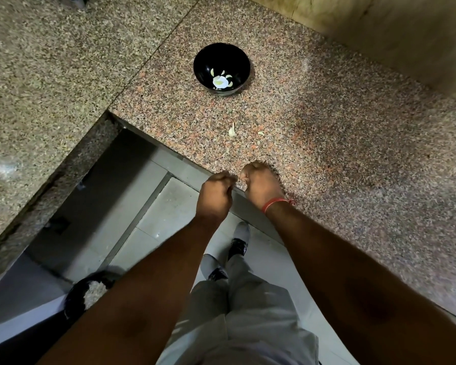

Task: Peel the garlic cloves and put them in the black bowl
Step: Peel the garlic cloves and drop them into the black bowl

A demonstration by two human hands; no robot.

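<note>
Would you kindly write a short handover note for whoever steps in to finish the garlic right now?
Left hand and right hand: both curled, fingertips together at the counter edge; what they hold is hidden, probably a clove being peeled.
Black bowl: farther back on the counter, several peeled cloves inside.
One garlic clove lies on the counter between bowl and hands, with a small scrap beside it.
Left to do: finish the current clove, peel the loose one, drop both in the bowl.

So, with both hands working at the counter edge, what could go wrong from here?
1. The left hand and right hand meet over the counter edge; a dropped clove could fall to the floor.
2. The black bowl sits far away; carrying risks a slip.
3. The loose clove could be overlooked.
</note>
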